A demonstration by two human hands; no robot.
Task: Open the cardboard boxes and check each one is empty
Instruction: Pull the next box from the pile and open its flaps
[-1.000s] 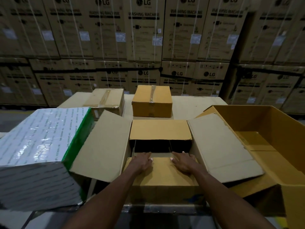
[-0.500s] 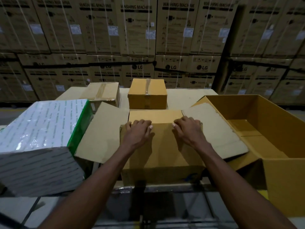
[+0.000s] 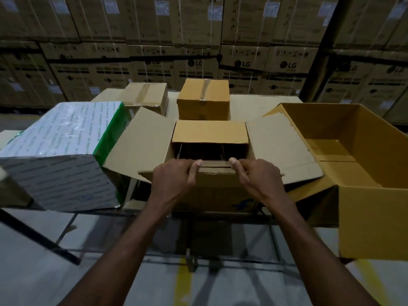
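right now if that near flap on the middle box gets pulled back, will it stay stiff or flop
Probably stiff: the near flap reads as a flat cardboard panel, gripped by the left hand and right hand. It likely hinges at its crease. Its edge looks ragged, so it may tear if yanked.

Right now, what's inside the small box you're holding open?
Through the gap in the small box, only thin upright cardboard dividers show against darkness. The far flap and both hands cover the rest, bottom included.

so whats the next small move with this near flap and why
Probably fold the near flap back toward the body: both hands, left hand and right hand, pinch its edge, and it covers part of the middle box, whose inside is too dark to check.
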